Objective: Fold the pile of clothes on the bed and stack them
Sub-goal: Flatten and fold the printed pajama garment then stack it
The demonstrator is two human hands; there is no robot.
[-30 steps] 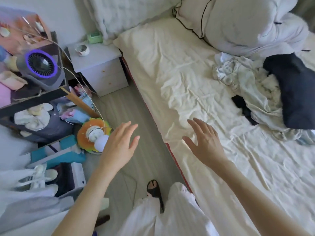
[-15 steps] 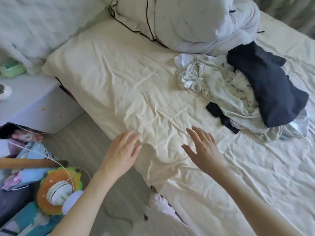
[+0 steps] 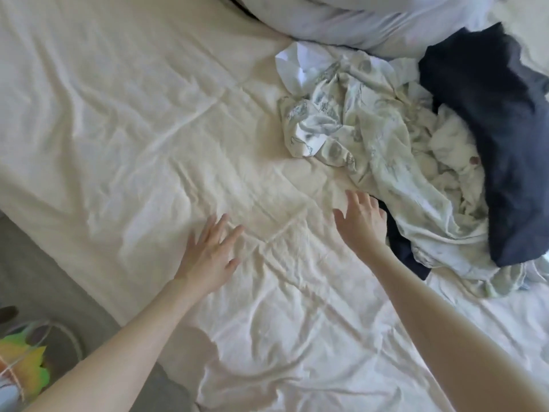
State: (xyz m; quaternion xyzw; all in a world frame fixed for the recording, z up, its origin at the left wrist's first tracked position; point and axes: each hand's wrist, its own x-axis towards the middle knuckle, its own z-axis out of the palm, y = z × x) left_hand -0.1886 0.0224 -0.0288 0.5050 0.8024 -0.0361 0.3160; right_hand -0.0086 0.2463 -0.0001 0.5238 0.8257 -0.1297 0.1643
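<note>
The pile of clothes (image 3: 416, 162) is seen heaped and unsorted on the bed (image 3: 133, 129), in the upper right part of the view, and it serves as the landmark here. Within it, a pale printed garment (image 3: 350, 129) is crumpled across the middle, a dark navy garment (image 3: 505, 138) is draped over the far right side, and a second dark piece (image 3: 401, 248) is partly trapped under the pile's near edge. No folded item and no stack can be made out anywhere on the sheet, so the task is judged to be at its very beginning: everything is left to be folded and stacked.

Just at the near-left edge of the pile, the right hand (image 3: 361, 223) is held flat with fingers spread and straight; nothing is gripped by it, though its fingertips lie close to the dark piece, and contact cannot be confirmed. Further to the left of the pile, well apart from it, the left hand (image 3: 209, 254) is likewise spread open over the wrinkled sheet, with nothing held.

Behind the pile, a bundled white duvet (image 3: 371, 22) is pressed against its far edge. A broad stretch of creased sheet to the left of the pile is judged a likely place for folding.
</note>
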